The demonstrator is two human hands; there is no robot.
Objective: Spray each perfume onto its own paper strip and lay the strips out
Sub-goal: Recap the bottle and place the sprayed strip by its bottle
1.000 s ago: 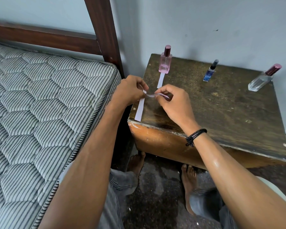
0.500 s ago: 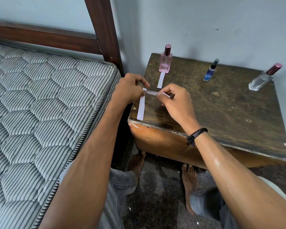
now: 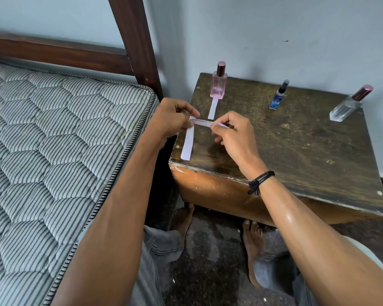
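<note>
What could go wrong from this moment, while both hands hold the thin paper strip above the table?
The left hand and right hand pinch the thin strip by its two ends; a stronger pull may tear or crease it.
The wider white paper lies at the table's left edge, beside the left hand; a nudge may push it to the floor.
The clear bottle stands near the table's right edge; a reach there may knock it off.

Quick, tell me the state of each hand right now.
Left hand: pinching one end of the paper strip.
Right hand: pinching the other end of the same strip.
</note>
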